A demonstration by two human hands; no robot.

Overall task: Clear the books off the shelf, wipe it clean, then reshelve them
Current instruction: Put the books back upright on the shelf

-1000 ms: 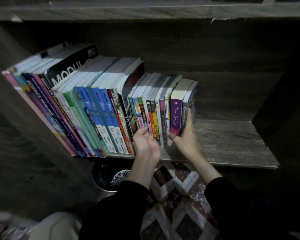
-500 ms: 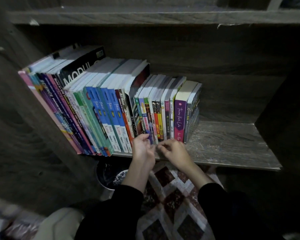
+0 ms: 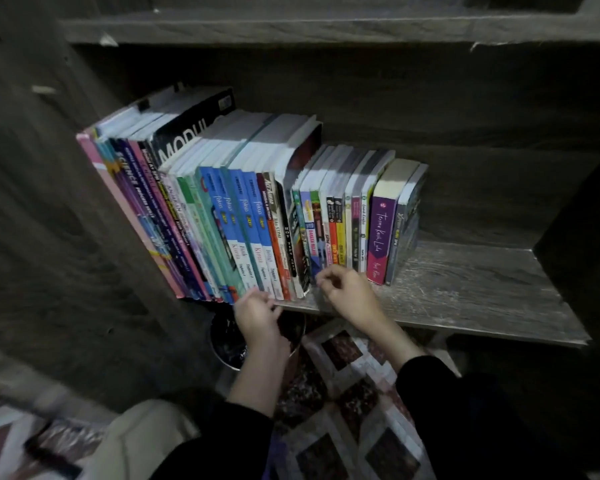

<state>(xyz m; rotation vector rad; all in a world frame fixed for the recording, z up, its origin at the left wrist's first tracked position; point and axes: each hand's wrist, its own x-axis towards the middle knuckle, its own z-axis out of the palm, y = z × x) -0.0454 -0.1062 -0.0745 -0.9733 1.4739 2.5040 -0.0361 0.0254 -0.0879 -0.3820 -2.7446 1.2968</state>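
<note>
A row of upright paperback books (image 3: 250,216) fills the left and middle of a grey-brown wood-grain shelf board (image 3: 465,289), whose right part lies bare. The row leans slightly to the left against the dark side panel. It runs from a thin pink book (image 3: 118,209) at the far left, past a tall black book lettered "MODUL" (image 3: 187,133) and a group of blue-spined textbooks (image 3: 253,220), then shorter books with orange, yellow and green spines. It ends right of centre with a purple-spined novel (image 3: 381,233) and one grey book just beside it. The left hand (image 3: 257,317) is at the front edge of the board in the lower middle of the frame, below the blue textbooks. Its fingers are loosely curled and nothing shows between them. The right hand (image 3: 352,296) is just to its right, above the board at the foot of the short coloured spines. Its fingers are bent loosely too and hold no book. Blur hides whether either hand's fingertips touch the spines. Both arms wear black sleeves (image 3: 465,410). Below the board lie a dark round bowl (image 3: 226,341) and a quilted mat of brown and white squares (image 3: 354,393).
</note>
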